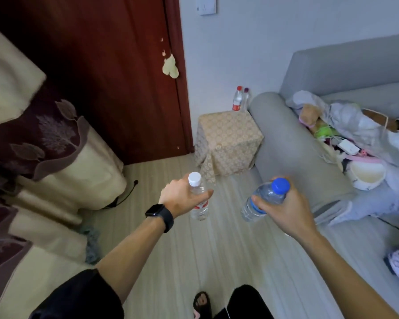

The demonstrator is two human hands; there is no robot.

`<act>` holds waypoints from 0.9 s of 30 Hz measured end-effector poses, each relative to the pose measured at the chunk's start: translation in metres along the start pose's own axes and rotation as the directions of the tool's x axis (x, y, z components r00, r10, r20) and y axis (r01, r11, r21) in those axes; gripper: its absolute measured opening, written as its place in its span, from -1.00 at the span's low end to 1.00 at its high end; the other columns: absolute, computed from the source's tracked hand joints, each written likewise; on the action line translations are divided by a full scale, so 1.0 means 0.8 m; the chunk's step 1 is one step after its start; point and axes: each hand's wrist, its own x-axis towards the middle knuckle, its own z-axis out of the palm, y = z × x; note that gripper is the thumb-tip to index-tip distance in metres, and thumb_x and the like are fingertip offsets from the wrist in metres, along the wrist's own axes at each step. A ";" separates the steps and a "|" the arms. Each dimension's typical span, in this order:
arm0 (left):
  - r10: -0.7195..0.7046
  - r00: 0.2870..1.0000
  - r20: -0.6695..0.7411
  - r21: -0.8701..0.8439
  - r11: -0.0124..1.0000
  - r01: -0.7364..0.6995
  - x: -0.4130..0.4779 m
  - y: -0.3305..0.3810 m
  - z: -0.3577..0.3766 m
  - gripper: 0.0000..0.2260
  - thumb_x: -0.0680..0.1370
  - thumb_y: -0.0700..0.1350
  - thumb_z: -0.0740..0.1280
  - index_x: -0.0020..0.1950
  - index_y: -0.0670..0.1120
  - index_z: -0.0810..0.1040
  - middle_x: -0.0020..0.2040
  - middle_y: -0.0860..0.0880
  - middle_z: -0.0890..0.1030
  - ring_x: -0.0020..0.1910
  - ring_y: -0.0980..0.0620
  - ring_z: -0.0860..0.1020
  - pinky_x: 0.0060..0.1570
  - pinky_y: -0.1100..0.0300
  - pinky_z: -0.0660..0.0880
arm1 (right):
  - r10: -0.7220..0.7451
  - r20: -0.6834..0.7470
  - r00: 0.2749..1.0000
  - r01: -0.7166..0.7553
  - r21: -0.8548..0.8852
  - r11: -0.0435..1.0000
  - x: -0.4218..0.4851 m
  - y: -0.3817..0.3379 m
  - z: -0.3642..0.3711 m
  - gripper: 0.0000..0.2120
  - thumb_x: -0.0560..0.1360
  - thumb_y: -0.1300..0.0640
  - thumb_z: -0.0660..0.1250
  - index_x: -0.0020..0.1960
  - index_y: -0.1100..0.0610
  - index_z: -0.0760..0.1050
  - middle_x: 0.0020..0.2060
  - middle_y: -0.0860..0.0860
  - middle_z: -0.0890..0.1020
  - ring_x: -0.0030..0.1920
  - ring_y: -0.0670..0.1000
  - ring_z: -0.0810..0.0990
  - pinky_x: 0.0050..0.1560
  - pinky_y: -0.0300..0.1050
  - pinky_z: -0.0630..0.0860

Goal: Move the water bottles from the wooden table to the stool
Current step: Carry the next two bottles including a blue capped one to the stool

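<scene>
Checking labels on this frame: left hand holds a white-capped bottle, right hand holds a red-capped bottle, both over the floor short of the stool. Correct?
One error: the right hand holds a blue-capped bottle, not a red-capped one, as the head view shows. The rest stands: the left hand holds the white-capped bottle, both over the floor short of the stool.

White-capped bottle (199, 209) upright, blue-capped bottle (264, 195) tilted, red-capped bottle (237, 99) perhaps on stool (228, 139)

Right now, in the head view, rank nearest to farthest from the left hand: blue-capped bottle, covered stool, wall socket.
1. Blue-capped bottle, in the right hand.
2. Covered stool, farther ahead.
3. Wall socket, high on the far wall.
</scene>
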 end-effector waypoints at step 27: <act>-0.104 0.987 0.125 -0.226 0.965 0.131 0.642 0.160 0.079 -0.54 0.40 0.41 0.35 0.04 0.07 0.54 -0.13 0.15 0.63 -0.13 0.08 0.60 -0.15 0.16 0.52 | -0.003 0.117 0.993 0.005 -0.012 1.000 0.670 0.004 -0.010 -0.55 0.39 -0.12 0.53 0.10 0.00 0.37 -0.19 -0.18 0.55 -0.20 -0.12 0.55 -0.28 -0.27 0.38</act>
